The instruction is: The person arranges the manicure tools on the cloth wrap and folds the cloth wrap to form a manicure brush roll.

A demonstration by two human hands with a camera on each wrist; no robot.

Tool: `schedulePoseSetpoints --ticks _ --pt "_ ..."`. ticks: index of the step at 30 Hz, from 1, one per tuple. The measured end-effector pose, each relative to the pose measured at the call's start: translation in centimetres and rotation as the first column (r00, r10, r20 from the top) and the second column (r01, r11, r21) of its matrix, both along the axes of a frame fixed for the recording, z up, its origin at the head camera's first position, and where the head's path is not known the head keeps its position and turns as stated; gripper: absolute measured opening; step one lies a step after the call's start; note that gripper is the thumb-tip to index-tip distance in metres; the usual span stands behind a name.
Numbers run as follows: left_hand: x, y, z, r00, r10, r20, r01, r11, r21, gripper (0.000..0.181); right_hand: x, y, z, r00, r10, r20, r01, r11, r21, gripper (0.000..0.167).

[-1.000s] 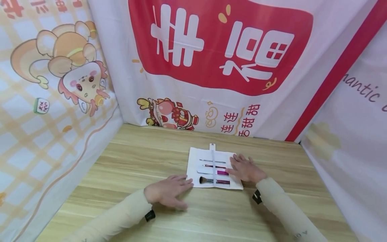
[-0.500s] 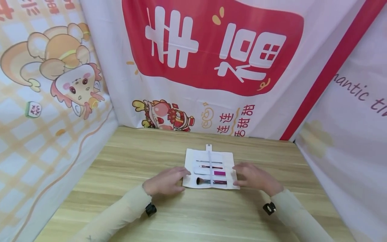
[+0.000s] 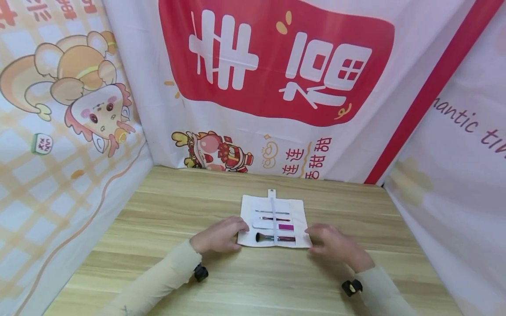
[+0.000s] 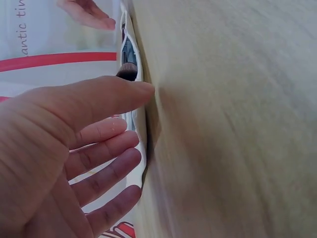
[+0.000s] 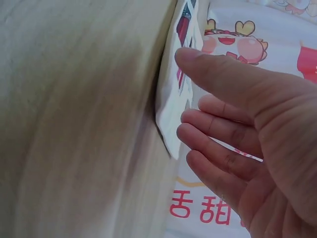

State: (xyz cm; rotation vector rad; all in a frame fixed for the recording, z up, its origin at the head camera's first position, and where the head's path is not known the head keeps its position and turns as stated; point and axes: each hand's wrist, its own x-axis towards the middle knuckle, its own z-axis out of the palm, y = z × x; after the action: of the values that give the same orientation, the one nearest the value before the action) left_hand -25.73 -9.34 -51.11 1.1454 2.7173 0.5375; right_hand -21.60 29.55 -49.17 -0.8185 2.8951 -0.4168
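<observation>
A white cloth case [image 3: 247, 210] lies unfolded flat on the wooden table, its snap tab [image 3: 271, 193] pointing to the back. Under its middle band sit a large brush [image 3: 284, 239], a piece with a magenta end [image 3: 286, 227], a thin red-handled brush [image 3: 276, 219] and a slim rod [image 3: 272, 212]. My left hand [image 3: 220, 235] rests at the case's left edge, fingers relaxed; the left wrist view shows that hand [image 4: 74, 144] with thumb and fingers apart. At the right edge is my right hand [image 3: 340, 245], its fingers [image 5: 218, 134] loosely extended beside the cloth.
The wooden table [image 3: 178, 193] meets a printed white and red curtain [image 3: 221, 109] at the back. Patterned cloth [image 3: 71, 175] hangs on the left side and a pale printed cloth [image 3: 454, 175] on the right. Each wrist carries a black strap device.
My right hand has drawn back from on top of the case to its right edge. My left hand has narrowed its spread at the left edge. The view has shifted slightly.
</observation>
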Motion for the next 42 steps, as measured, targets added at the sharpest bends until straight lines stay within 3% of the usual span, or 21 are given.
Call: schedulePoseSetpoints --ticks 5,13,17,30,35,42 --pt "-0.1 0.0 -0.3 1.0 -0.005 0.013 0.005 1.0 -0.009 0.046 0.0 -0.4 -0.7 0.998 -0.05 0.047 0.051 0.999 -0.011 0.049" --pt "-0.4 0.1 -0.4 1.0 -0.013 0.017 0.013 1.0 -0.003 0.042 -0.6 -0.5 -1.1 0.998 -0.045 0.042 0.046 0.999 -0.019 0.043" --pt "-0.4 0.0 -0.2 0.999 -0.023 0.022 0.023 1.0 0.013 0.036 -0.8 -0.6 -1.1 0.993 -0.078 0.091 0.08 0.997 -0.017 0.043" --pt "-0.8 -0.4 0.2 1.0 -0.023 -0.008 0.023 0.993 0.114 0.01 -2.0 -0.3 -0.4 0.996 0.018 0.086 -0.015 0.999 -0.042 0.024" --pt "-1.1 -0.5 0.1 1.0 -0.01 0.021 0.006 0.985 0.17 0.009 -2.7 -0.1 -0.1 0.996 0.072 0.047 -0.069 0.995 -0.067 0.018" --pt "-1.6 -0.9 0.2 0.999 -0.005 0.054 -0.006 0.979 0.206 0.008 -3.4 0.0 0.4 0.997 0.061 0.046 -0.057 0.995 -0.084 0.016"
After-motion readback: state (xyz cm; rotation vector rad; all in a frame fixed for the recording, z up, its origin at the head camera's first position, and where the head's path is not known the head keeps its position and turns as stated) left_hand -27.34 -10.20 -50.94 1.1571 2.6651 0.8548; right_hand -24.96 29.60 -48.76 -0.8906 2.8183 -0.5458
